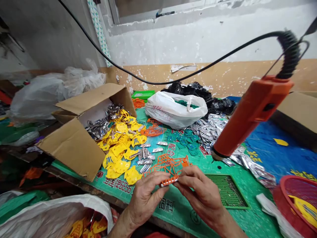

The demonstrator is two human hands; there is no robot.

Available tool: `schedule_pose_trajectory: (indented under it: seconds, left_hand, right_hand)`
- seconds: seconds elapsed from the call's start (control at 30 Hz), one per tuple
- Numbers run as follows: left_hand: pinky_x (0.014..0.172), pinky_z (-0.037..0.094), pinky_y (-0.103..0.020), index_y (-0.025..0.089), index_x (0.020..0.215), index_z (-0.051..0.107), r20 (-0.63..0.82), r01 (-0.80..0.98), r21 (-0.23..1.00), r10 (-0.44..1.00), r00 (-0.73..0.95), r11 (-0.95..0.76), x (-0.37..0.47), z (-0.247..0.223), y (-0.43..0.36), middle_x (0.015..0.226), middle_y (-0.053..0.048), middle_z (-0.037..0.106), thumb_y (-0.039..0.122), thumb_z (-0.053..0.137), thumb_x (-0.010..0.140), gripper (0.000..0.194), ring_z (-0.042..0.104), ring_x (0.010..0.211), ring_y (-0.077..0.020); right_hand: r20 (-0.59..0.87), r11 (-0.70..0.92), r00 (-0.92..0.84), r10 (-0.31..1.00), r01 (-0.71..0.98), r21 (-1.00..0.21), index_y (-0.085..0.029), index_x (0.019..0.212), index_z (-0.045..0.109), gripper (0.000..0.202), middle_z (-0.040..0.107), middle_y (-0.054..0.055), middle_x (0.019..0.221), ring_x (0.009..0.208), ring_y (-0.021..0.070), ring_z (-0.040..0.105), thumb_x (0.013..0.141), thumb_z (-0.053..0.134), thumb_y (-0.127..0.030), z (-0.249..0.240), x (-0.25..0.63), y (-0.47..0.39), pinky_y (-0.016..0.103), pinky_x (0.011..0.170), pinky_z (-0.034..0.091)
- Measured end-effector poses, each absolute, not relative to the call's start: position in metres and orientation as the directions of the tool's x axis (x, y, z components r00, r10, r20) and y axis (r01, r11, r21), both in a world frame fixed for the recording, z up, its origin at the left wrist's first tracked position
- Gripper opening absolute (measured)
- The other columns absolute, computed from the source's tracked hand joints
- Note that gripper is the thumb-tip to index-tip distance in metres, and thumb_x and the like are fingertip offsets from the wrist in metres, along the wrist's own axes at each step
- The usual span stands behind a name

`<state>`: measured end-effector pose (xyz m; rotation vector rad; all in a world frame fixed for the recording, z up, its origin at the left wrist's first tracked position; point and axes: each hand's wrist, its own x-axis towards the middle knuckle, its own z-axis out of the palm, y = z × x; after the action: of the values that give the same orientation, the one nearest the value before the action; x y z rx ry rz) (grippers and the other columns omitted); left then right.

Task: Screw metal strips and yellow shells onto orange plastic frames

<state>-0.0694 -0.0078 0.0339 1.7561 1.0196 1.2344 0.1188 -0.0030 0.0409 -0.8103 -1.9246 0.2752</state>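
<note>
Left hand (146,195) and right hand (201,190) pinch a slotted orange piece (169,181) between them, just above a printed green sheet (183,211).

Each has thumb and fingers closed on one end of it; it's slim and ladder-like, something silvery along its lower edge. Across from left, I see an open cardboard box (74,145), heaped yellow parts (121,145), a white bag (168,110) before the flaking wall (178,46), a hanging red-orange tool (247,122), blue sheeting (262,142) and a red basket (279,195).
</note>
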Motion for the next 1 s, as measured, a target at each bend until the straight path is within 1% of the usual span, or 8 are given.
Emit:
schedule_pose_trajectory:
  seconds: [0.17, 0.27, 0.43, 0.6, 0.67, 0.83, 0.9, 1.0]
  left_hand:
    - [0.085, 0.051, -0.028, 0.029, 0.103, 0.074, 0.418, 0.19, 0.867, 0.88, 0.225, -0.461, -0.073, 0.037, -0.011, 0.102, -0.006, 0.075, 0.005, 0.066, 0.077, 0.037, 0.069, 0.094, -0.0221]
    - [0.087, 0.051, -0.029, 0.03, 0.1, 0.075, 0.394, 0.154, 0.891, 0.895, 0.209, -0.428, -0.073, 0.038, -0.012, 0.102, -0.007, 0.075, 0.005, 0.067, 0.075, 0.036, 0.069, 0.095, -0.0235]
    - [0.091, 0.05, -0.03, 0.029, 0.097, 0.076, 0.338, 0.121, 0.925, 0.925, 0.173, -0.361, -0.074, 0.036, -0.011, 0.103, -0.007, 0.075, 0.007, 0.07, 0.074, 0.033, 0.069, 0.097, -0.0241]
    - [0.092, 0.05, -0.026, 0.027, 0.101, 0.075, 0.399, 0.162, 0.883, 0.886, 0.236, -0.44, -0.08, 0.032, -0.007, 0.105, -0.009, 0.074, 0.004, 0.068, 0.074, 0.036, 0.069, 0.098, -0.0231]
    - [0.091, 0.051, -0.025, 0.026, 0.106, 0.073, 0.486, 0.221, 0.81, 0.833, 0.265, -0.543, -0.083, 0.031, -0.005, 0.106, -0.008, 0.074, 0.003, 0.067, 0.075, 0.039, 0.069, 0.098, -0.0218]
    - [0.089, 0.053, -0.023, 0.017, 0.115, 0.064, 0.696, 0.384, 0.445, 0.582, 0.42, -0.809, -0.087, 0.026, 0.001, 0.108, -0.011, 0.072, 0.007, 0.058, 0.083, 0.034, 0.068, 0.098, -0.0167]
    - [0.089, 0.052, -0.021, 0.013, 0.111, 0.063, 0.714, 0.422, 0.371, 0.545, 0.439, -0.827, -0.088, 0.025, 0.003, 0.104, -0.012, 0.072, 0.01, 0.056, 0.086, 0.026, 0.068, 0.098, -0.0149]
    - [0.09, 0.051, -0.019, 0.012, 0.107, 0.062, 0.709, 0.447, 0.331, 0.532, 0.463, -0.831, -0.088, 0.026, 0.004, 0.101, -0.012, 0.072, 0.013, 0.054, 0.089, 0.02, 0.068, 0.096, -0.0133]
  right_hand:
    - [0.776, 0.772, -0.269, 0.571, 0.499, -0.394, -0.022, 0.112, 0.055, 0.033, 0.06, 0.007, 0.09, 0.079, 0.0148, 0.062, 0.082, 0.06, -0.008, 0.039, 0.118, -0.006, 0.023, 0.065, 0.055]
    - [0.794, 0.78, -0.277, 0.541, 0.518, -0.351, -0.021, 0.111, 0.058, 0.03, 0.058, 0.009, 0.093, 0.081, 0.0154, 0.063, 0.083, 0.057, -0.008, 0.037, 0.117, -0.005, 0.023, 0.065, 0.056]
    - [0.786, 0.781, -0.278, 0.552, 0.502, -0.371, -0.023, 0.11, 0.058, 0.031, 0.061, 0.008, 0.092, 0.081, 0.0147, 0.065, 0.084, 0.055, -0.006, 0.032, 0.118, -0.005, 0.022, 0.066, 0.057]
    - [0.767, 0.802, -0.323, 0.554, 0.455, -0.388, -0.019, 0.107, 0.058, 0.026, 0.063, 0.008, 0.087, 0.076, 0.0138, 0.063, 0.085, 0.053, -0.005, 0.028, 0.117, -0.003, 0.023, 0.065, 0.056]
    - [0.767, 0.804, -0.325, 0.553, 0.45, -0.388, -0.019, 0.105, 0.059, 0.023, 0.063, 0.008, 0.086, 0.075, 0.0135, 0.062, 0.086, 0.052, -0.007, 0.027, 0.115, -0.002, 0.022, 0.063, 0.055]
    - [0.809, 0.834, -0.296, 0.507, 0.404, -0.375, -0.013, 0.099, 0.061, 0.015, 0.062, 0.008, 0.082, 0.072, 0.0122, 0.06, 0.089, 0.05, -0.009, 0.027, 0.111, 0.002, 0.021, 0.059, 0.053]
    - [0.804, 0.835, -0.308, 0.508, 0.404, -0.373, -0.012, 0.097, 0.061, 0.014, 0.062, 0.008, 0.081, 0.071, 0.012, 0.059, 0.09, 0.049, -0.01, 0.027, 0.11, 0.003, 0.021, 0.058, 0.052]
    - [0.792, 0.829, -0.32, 0.52, 0.413, -0.377, -0.011, 0.094, 0.062, 0.014, 0.062, 0.009, 0.08, 0.069, 0.0122, 0.058, 0.091, 0.048, -0.012, 0.026, 0.11, 0.003, 0.021, 0.056, 0.05]
